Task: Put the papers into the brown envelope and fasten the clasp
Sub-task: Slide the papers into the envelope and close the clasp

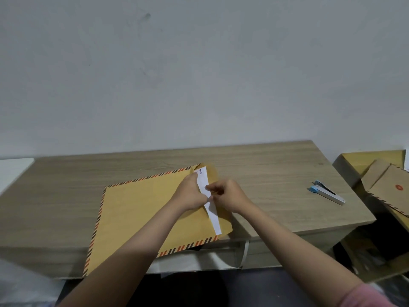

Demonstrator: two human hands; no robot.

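The brown envelope (141, 209) lay flat at the desk's (276, 173) front edge, one corner overhanging it. A strip of the papers (210, 202) showed at its open end. The left hand (190, 193) and right hand (225, 193) both pinched that white edge. Judged light, thin and easily creased; best held at the exposed edge and kept flat.

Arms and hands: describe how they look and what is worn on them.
Both forearms are bare from wrist to elbow. The left hand and right hand wear no gloves, and no rings, watch or bracelets show. A pink sleeve covers the right upper arm; no left sleeve is in view.
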